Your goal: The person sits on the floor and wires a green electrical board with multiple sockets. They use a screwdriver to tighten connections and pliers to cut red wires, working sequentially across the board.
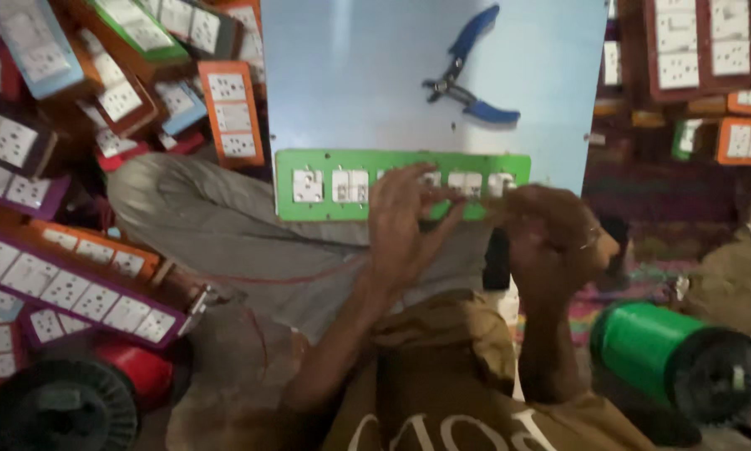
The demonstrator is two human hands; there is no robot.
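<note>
A long green switchboard panel [325,163] with white switches and sockets lies on my lap against a pale blue board [350,75]. My left hand [405,221] rests on the panel's middle, fingers pinched at a socket. My right hand [551,234] is closed at the panel's right end; what it holds is hidden. Blue-handled pliers [467,71] lie on the blue board, above both hands.
Piles of orange, purple and blue switchboard panels [75,288] fill the left side, more [701,50] stand at the upper right. A green wire spool [676,359] lies at the right, a red and black spool [83,392] at the lower left.
</note>
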